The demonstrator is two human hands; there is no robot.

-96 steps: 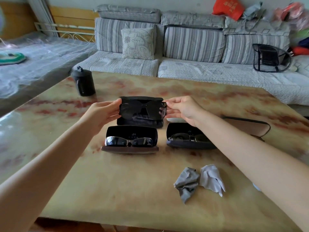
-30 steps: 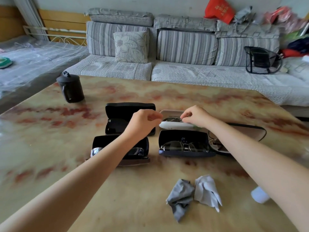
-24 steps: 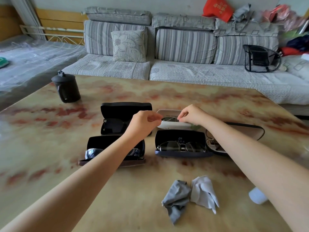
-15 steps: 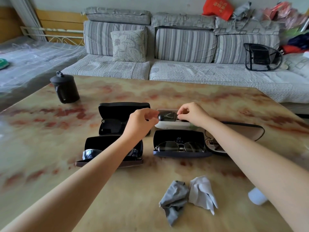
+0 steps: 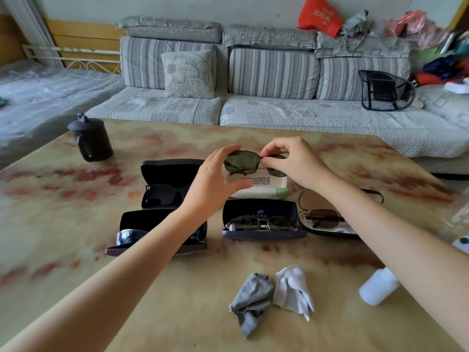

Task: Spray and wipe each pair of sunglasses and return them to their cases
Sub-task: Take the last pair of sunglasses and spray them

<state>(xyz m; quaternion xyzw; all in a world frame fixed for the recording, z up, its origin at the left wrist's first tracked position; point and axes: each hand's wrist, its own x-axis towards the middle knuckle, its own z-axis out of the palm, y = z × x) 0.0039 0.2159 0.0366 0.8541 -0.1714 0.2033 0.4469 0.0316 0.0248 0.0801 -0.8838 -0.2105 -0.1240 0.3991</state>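
The sunglasses are up in the air just above the white case, which lies open with nothing in it. The right hand pinches them at the bridge between thumb and forefinger. The left hand is spread wide at the other end, fingertips touching the top corner of the frame and thumb held apart below it.

Around the white case four more cases lie open, each with a pair inside: a black case to its left, a navy case just in front, a brown case in front and to the left, partly under the left forearm, and a zip case to the right.

Nearer to me than the white case, a grey cloth and a white cloth lie crumpled side by side on the table. The spray bottle lies on its side to their right, half behind the right forearm. A black mug stands well off to the left.

By my reckoning this pair has only been lifted out: nobody holds the bottle or a cloth, so spraying and wiping are still to come. No case is shut. Whether any of the other four pairs is clean I cannot tell.
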